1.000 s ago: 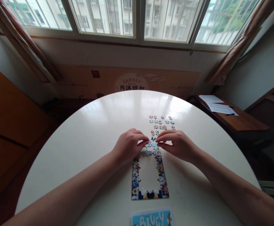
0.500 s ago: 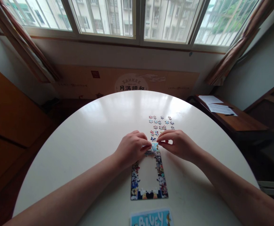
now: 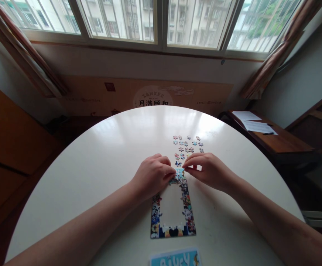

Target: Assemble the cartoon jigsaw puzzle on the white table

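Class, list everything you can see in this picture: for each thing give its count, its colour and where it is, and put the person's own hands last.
Round glossy table: one, white, centre, below the window.
Rectangular jigsaw frame: one, multicoloured border with a bare middle, near edge of table.
Loose jigsaw pieces: about twenty, mixed colours, in rows beyond the frame.
Printed card: one, light blue, bottom edge.
Wooden side desk: one, brown, right.
Paper sheets: a few, white, on that desk.
Curtains: two, reddish-brown, window corners.
Left hand: one, pinching at the frame's far end.
Right hand: one, pinching there too.
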Action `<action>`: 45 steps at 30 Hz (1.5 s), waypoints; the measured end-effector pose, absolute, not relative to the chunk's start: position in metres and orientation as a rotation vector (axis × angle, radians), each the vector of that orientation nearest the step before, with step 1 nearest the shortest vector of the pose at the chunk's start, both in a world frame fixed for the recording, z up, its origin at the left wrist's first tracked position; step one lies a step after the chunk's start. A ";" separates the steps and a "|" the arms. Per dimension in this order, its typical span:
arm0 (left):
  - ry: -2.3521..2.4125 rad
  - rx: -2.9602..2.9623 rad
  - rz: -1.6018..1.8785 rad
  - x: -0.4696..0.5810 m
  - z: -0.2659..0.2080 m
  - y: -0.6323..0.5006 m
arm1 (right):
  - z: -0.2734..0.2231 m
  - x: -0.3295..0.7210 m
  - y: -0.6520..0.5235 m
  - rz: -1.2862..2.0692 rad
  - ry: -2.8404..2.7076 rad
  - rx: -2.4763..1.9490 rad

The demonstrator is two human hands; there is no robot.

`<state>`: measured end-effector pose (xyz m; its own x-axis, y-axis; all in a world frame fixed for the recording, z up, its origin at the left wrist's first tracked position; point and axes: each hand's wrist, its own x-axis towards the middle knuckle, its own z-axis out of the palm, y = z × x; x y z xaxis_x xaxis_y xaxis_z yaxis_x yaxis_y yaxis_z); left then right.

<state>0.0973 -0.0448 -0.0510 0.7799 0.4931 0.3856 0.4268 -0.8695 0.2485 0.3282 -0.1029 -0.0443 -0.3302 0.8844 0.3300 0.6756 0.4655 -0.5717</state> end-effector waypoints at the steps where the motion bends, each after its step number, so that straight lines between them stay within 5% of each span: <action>1: 0.735 2.824 0.669 0.097 -0.051 -0.045 | -0.044 0.328 -0.103 0.443 -2.109 -1.290; 45: 0.663 2.765 0.581 0.085 -0.047 -0.040 | -0.044 0.321 -0.106 0.388 -2.367 -1.325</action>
<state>0.0855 -0.0400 -0.0473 0.8181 0.4766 0.3217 0.3819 -0.8686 0.3158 0.3209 -0.1062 -0.0444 -0.4715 0.8576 0.2055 0.7471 0.5123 -0.4234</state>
